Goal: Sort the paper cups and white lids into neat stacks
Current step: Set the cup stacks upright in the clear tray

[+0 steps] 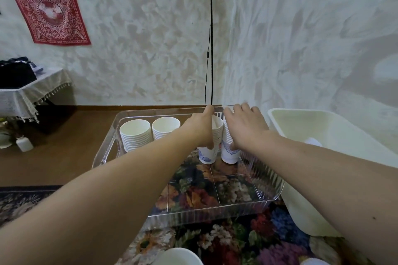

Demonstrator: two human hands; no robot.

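Hiding two cup stacks [217,135], hands [245,127]

Four stacks of paper cups stand in the one clear tray [120,135] before me: two plain white stacks, the left [135,134] and its neighbour [165,127], and two blue-patterned stacks, one [207,156] under my left hand [201,127] and one [230,154] under my right hand [244,127]. One cream plastic bin [323,122] sits to the right of the tray, with one white piece [313,141] showing inside it that I cannot identify. How many cups each stack holds I cannot tell.
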